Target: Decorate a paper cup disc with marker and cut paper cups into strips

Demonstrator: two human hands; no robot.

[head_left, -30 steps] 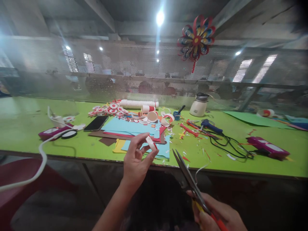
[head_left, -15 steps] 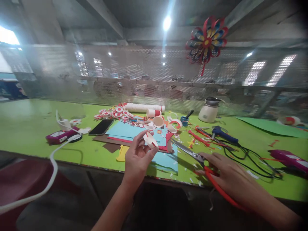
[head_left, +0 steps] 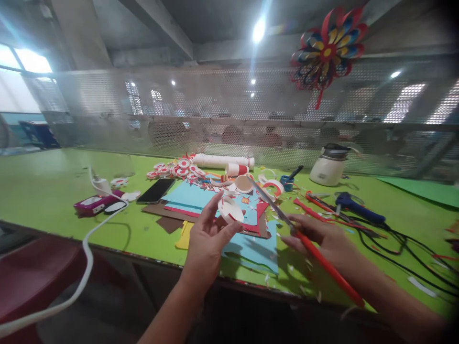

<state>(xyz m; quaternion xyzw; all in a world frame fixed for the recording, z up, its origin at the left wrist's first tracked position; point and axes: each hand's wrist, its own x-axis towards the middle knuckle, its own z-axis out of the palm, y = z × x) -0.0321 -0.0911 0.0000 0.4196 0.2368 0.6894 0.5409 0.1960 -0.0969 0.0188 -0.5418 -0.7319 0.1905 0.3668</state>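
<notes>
The left hand [head_left: 210, 241] pinches a white, red-marked round paper-cup base [head_left: 230, 209] between thumb and curled fingers, above sky-blue paper sheets [head_left: 188, 195]. Rightward, the right hand [head_left: 332, 236], loosely curled, holds long red-handled metal scissors [head_left: 324, 263], blades apart from the base. This looks like trimming, between cuts; another cut would call for a steady pinch and blades lined up with the edge.

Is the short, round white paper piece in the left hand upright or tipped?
Tipped: the paper piece slants, its round face showing, pinched in the left hand.
</notes>
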